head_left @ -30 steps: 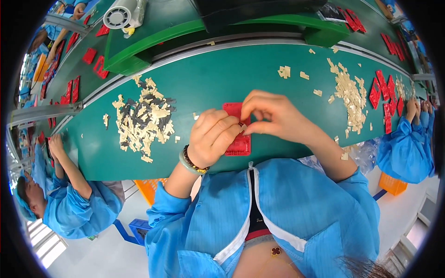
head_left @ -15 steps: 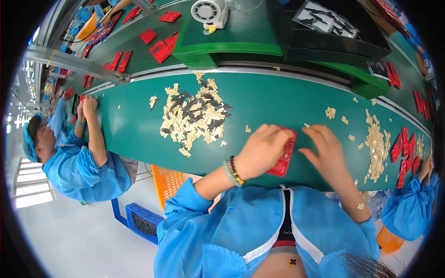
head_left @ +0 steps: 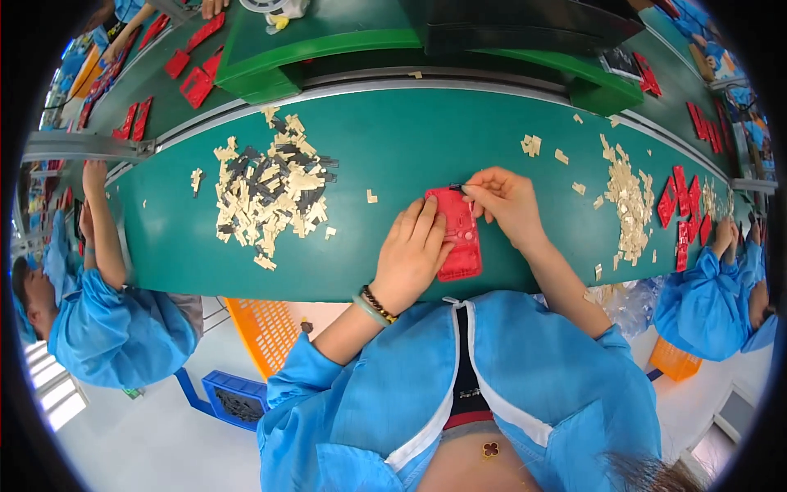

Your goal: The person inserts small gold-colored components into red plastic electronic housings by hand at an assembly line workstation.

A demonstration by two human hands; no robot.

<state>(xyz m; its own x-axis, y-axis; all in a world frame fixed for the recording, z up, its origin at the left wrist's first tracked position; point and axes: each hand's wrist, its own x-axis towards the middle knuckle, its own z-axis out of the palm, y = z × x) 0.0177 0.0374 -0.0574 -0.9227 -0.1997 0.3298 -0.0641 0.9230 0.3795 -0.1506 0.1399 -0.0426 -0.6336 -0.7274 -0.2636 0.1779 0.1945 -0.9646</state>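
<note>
A red plastic shell (head_left: 461, 234) lies on the green table in front of me, its moulded hollows facing up. My left hand (head_left: 412, 246) rests across its left side, fingers stretched out and thumb apart on the shell. At the shell's upper right corner, my right hand (head_left: 502, 203) pinches a small black piece (head_left: 457, 187) between thumb and forefinger. Its exact kind is too small to tell. To the left is a heap of cream and black small flat pieces (head_left: 270, 184). A heap of cream pieces (head_left: 631, 205) lies to the right.
Beyond the table's metal edge stand green raised shelves (head_left: 344, 49) and a black box (head_left: 533, 29). More red shells (head_left: 682, 197) lie at the right, near a co-worker (head_left: 705, 295). Another co-worker (head_left: 115, 328) works at the left. Below are an orange basket (head_left: 266, 328) and a blue bin (head_left: 236, 398).
My view has shifted. My left hand has gone from bent fingers over the shell to lying flat on it. The right hand, earlier apart from the shell, now pinches the black piece at its corner.
</note>
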